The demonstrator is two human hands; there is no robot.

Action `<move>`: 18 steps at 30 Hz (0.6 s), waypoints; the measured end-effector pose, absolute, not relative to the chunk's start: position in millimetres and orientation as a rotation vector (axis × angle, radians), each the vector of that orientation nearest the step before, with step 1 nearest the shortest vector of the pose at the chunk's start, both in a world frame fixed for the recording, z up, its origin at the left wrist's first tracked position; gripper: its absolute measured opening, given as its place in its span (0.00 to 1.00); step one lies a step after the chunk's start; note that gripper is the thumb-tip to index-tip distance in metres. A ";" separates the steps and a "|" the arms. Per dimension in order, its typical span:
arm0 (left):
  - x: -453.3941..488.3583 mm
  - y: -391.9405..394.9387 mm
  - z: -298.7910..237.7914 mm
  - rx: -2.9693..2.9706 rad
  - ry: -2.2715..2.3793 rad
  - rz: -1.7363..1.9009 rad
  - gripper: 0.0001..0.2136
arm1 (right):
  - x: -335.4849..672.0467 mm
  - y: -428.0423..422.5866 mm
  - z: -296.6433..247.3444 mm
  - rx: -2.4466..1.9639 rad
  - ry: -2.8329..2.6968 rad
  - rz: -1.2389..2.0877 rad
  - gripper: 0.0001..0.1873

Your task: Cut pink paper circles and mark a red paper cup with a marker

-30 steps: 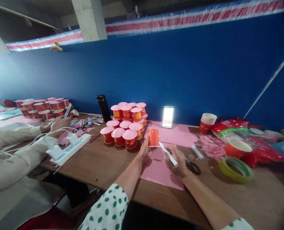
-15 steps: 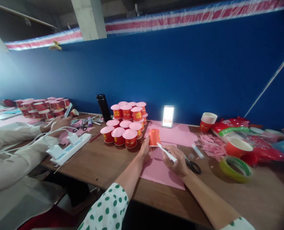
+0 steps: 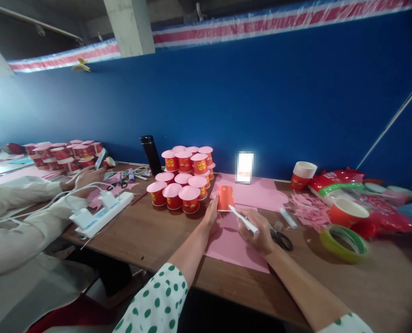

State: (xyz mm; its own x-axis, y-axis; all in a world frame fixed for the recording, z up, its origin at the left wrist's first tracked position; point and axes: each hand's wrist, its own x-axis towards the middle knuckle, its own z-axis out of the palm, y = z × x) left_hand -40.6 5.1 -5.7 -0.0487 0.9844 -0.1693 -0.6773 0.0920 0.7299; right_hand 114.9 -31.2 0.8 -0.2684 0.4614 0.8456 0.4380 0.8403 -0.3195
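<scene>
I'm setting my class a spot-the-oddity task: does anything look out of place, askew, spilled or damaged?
Mildly: pink paper scraps lie in a loose, jumbled heap in front of the stacked cups, unlike the neatly grouped pink-topped cups. The held red cup shows no obvious damage.

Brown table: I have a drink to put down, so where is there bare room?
Bare table shows between the power strip and left forearm, bar a dark speck, and between the tape roll and right forearm. Crowded: around the scissors, pink scraps and red bag.
</scene>
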 end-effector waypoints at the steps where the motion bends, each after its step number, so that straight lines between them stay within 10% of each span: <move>1: -40.7 4.7 -5.5 0.511 0.774 1.446 0.19 | 115.1 -31.2 0.8 -0.674 -1.899 0.027 0.13; 18: -40.5 5.2 -8.0 0.542 0.740 1.463 0.19 | 115.5 -31.5 1.9 -0.652 -1.931 0.039 0.14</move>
State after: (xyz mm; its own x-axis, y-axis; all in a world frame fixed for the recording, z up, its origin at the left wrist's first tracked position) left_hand -40.5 5.2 -8.0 -0.0413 0.9924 -0.1160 -0.6814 0.0569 0.7297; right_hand 115.5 -31.5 1.9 -0.3024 0.4567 0.8366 0.4224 0.8511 -0.3119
